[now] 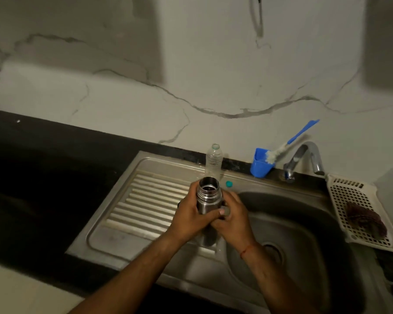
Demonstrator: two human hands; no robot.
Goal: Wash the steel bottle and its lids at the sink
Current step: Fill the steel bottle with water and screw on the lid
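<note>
I hold the steel bottle upright with my two hands, above the place where the ribbed draining board meets the sink basin. My left hand is wrapped around the body of the bottle, the thumb across its front. My right hand is closed against the other side of the bottle; there is something small and dark under its fingers (maybe a lid, I cannot tell). The mouth of the bottle is open and the thread on the neck shows. I can read no brand or writing on it.

Just behind the bottle stands a clear plastic bottle without cap, and a small teal cap lies beside it on the sink rim. Further right a blue cup holds a bottle brush with blue handle, near the tap. A white basket at the right holds a dark scrubber.
</note>
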